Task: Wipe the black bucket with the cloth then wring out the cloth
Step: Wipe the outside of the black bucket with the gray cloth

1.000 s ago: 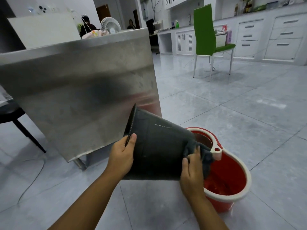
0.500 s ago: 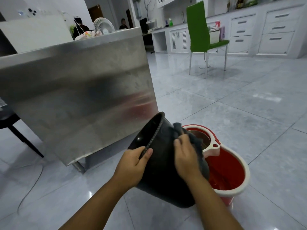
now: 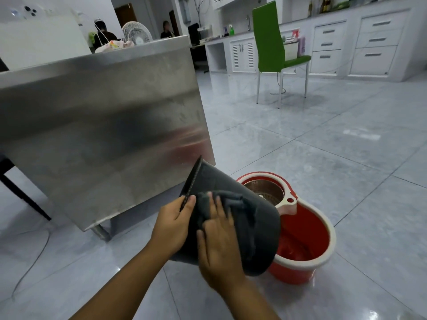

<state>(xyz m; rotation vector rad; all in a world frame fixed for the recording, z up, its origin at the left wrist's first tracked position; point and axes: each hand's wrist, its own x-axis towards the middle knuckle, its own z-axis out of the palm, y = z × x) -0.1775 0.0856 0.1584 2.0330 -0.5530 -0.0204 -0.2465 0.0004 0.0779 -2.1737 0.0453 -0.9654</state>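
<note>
R hand [image 3: 217, 245] presses nubby, prob. damp cloth [image 3: 231, 200] on bucket [image 3: 258, 227].

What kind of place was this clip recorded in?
Probably a kitchen or pantry area of a workplace: white cabinets and drawers under a counter, a steel table, tiled floor and a red mop bucket.

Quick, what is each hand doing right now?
Left hand: closed on the rim of the black bucket, holding it tilted.
Right hand: flat and open, pressing the grey cloth against the bucket's side.
</note>
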